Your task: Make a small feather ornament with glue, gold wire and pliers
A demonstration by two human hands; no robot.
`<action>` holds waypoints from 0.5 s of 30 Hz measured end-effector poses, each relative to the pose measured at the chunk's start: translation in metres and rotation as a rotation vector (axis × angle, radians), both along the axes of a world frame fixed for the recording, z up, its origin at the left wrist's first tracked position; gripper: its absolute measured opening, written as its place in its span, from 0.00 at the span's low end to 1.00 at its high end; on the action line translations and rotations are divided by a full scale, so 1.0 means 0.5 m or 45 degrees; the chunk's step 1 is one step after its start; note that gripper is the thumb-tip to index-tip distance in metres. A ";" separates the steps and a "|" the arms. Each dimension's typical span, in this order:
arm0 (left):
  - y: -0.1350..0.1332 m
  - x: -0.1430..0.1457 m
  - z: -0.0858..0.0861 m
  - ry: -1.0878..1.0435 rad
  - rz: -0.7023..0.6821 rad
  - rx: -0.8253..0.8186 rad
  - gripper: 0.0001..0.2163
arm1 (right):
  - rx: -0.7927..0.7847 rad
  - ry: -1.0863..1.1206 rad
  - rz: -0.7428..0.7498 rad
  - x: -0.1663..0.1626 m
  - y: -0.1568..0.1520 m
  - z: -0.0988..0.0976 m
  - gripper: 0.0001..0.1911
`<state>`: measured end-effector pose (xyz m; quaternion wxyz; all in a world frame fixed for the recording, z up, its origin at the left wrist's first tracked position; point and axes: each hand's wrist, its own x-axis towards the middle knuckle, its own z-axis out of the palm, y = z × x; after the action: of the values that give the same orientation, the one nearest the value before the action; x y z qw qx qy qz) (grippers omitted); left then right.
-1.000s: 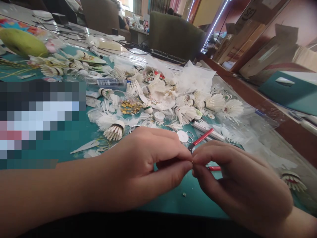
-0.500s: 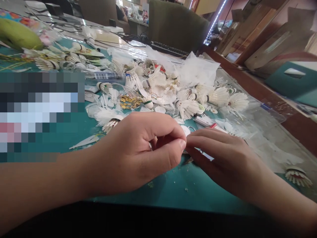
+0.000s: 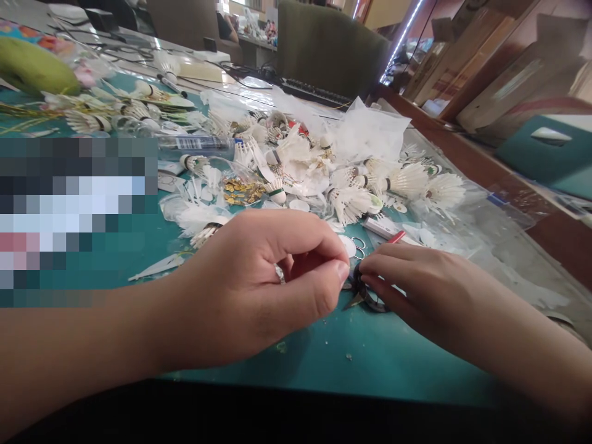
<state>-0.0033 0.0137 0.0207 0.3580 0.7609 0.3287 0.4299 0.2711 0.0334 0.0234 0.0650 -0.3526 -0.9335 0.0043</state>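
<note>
My left hand (image 3: 259,283) hovers low over the teal mat (image 3: 370,357), thumb and forefinger pinched together. A small metal ring (image 3: 280,273) glints inside its curled fingers. My right hand (image 3: 430,290) lies just to its right, with its fingers closed over a pair of red-handled pliers (image 3: 363,297). The dark jaws of the pliers poke out towards my left thumb. One red handle tip shows above the knuckles. The fingertips of the two hands almost touch.
A heap of white shuttlecocks (image 3: 351,185) and clear plastic bags fills the mat behind my hands, with a bag of gold bits (image 3: 240,191) and small key rings (image 3: 358,243). A green object (image 3: 32,65) lies far left, a keyboard (image 3: 319,92) behind, a teal box (image 3: 546,154) right.
The hands came down from a shared pinch to the mat. My right hand went onto the pliers and closed on them; my left hand kept its pinch and barely moved.
</note>
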 end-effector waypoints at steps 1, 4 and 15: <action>0.000 0.000 0.000 0.002 0.004 -0.003 0.11 | -0.004 -0.009 0.022 -0.003 -0.001 0.001 0.11; 0.001 0.001 -0.001 -0.004 -0.004 -0.002 0.11 | 0.002 0.011 0.067 -0.012 0.000 0.003 0.12; 0.001 0.002 -0.001 0.017 0.002 -0.002 0.10 | -0.020 -0.023 0.040 -0.009 0.011 -0.009 0.10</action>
<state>-0.0024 0.0140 0.0202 0.3562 0.7632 0.3319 0.4249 0.2668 0.0388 0.0189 0.0539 -0.3383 -0.9394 0.0095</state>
